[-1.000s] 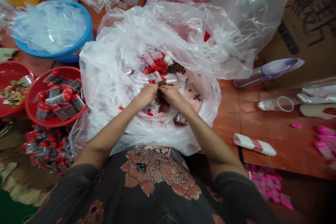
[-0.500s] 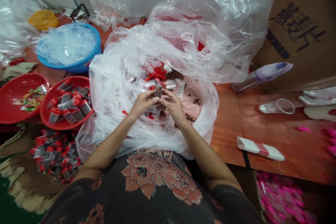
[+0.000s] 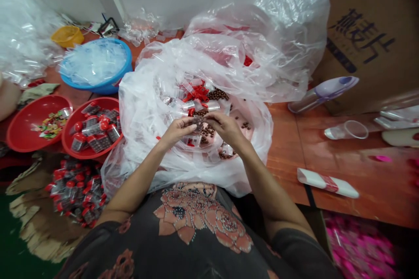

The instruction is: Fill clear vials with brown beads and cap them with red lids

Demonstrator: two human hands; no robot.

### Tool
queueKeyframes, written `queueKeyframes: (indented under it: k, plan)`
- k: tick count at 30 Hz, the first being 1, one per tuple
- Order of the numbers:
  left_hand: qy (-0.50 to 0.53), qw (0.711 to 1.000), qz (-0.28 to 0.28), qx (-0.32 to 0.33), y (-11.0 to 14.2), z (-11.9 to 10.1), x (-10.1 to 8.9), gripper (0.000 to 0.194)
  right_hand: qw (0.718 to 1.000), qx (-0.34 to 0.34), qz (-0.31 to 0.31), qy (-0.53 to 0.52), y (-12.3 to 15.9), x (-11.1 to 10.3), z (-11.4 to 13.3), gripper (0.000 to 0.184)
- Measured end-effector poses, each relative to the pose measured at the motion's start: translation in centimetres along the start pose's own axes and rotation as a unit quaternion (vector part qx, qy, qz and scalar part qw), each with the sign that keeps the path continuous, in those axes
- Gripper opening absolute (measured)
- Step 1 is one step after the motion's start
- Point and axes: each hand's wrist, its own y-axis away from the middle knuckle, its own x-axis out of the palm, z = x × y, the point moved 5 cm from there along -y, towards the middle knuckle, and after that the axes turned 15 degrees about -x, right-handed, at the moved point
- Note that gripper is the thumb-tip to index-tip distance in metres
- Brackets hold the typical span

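My left hand pinches a small clear plastic container with dark brown balls inside, above the opened plastic bag. My right hand is closed at the container's right end, its fingertips pressed together. What the fingertips hold, if anything, is too small to make out. Below and beyond my hands, loose brown balls lie in the bag. Red plastic caps are heaped behind them, among several clear containers.
On the left are a red basin of filled red-capped containers, another red basin with colourful pieces, and a blue basin. Capped containers pile below. On the right are a cardboard box, a sealer-like tool and a clear cup.
My right hand has shifted right and turned, its fingers now at the container's right end. The left hand still holds the container. The whole view has shifted slightly.
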Motion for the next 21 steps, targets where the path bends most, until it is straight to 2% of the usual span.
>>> queueKeyframes:
  k: [7, 10, 15, 21]
  plan:
    - [0.030, 0.998, 0.045, -0.016, 0.6, -0.3, 0.3, 0.048, 0.996, -0.060, -0.007, -0.068, 0.2, 0.1, 0.8, 0.028]
    - [0.042, 0.997, 0.061, -0.010, 1.4, -0.8, 1.0, 0.049, 0.992, -0.052, -0.003, -0.115, 0.4, -0.3, 1.3, 0.028]
    - [0.031, 0.998, 0.051, 0.023, 2.7, -2.1, 1.8, 0.049, 0.982, -0.008, -0.017, -0.188, 0.8, -0.8, 2.4, 0.044]
    - [-0.007, 0.999, 0.034, 0.016, 2.2, -2.1, 1.3, 0.054, 0.974, 0.036, -0.076, -0.212, 0.7, -0.4, 2.0, 0.022]
